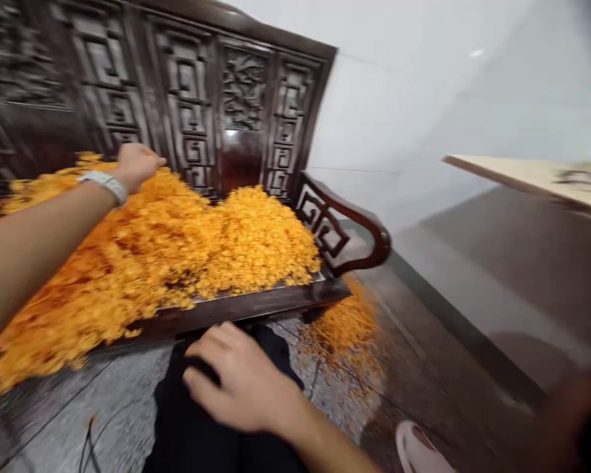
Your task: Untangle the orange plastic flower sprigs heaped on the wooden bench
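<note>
A big heap of orange flowers (187, 249) covers the seat of a dark carved wooden bench (256, 305). My left hand (135, 164), with a white band on its wrist, reaches far over the heap and rests on the flowers near the bench's back; its fingers curl into the pile and are partly hidden. My right hand (241, 381) lies flat, fingers spread, on my knee in black trousers (201, 433), just below the bench's front edge. It holds nothing.
More orange flowers (347, 335) lie spilled on the grey floor beside the bench's right armrest (347, 226). A pale tabletop (532, 174) juts in at the right. A light slipper (418, 450) shows at the bottom. White tiled wall behind.
</note>
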A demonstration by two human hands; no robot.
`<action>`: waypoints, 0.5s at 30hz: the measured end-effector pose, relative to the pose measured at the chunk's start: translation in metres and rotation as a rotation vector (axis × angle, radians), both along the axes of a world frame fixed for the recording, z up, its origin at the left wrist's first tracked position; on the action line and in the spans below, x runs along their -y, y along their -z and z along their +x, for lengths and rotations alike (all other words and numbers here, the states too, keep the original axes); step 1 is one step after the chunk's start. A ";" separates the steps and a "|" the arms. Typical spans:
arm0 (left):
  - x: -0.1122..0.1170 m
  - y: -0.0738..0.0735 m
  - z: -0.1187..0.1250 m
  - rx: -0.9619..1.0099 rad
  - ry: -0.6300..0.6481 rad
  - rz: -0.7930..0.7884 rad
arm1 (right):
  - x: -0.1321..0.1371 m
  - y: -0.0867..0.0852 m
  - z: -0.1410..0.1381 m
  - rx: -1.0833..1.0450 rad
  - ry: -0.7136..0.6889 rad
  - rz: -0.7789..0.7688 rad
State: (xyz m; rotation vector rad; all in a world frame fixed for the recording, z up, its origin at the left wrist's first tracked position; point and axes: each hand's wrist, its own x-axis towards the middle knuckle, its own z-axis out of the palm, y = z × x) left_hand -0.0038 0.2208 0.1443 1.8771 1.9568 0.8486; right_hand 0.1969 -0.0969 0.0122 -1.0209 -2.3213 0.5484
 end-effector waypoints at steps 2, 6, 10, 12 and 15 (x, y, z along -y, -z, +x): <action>-0.001 0.004 -0.036 -0.055 -0.132 -0.002 | -0.039 -0.007 -0.009 0.004 0.020 0.054; 0.012 0.007 -0.067 -0.275 -0.178 0.061 | -0.138 -0.013 -0.054 0.068 0.136 0.209; 0.027 0.007 -0.091 -0.686 -0.092 0.070 | -0.231 -0.007 -0.126 0.082 0.211 0.213; 0.024 0.008 -0.098 -0.735 -0.107 -0.011 | -0.267 -0.004 -0.161 0.023 0.249 0.187; 0.012 0.010 -0.099 -0.696 -0.084 -0.137 | -0.307 -0.001 -0.199 -0.091 0.279 0.121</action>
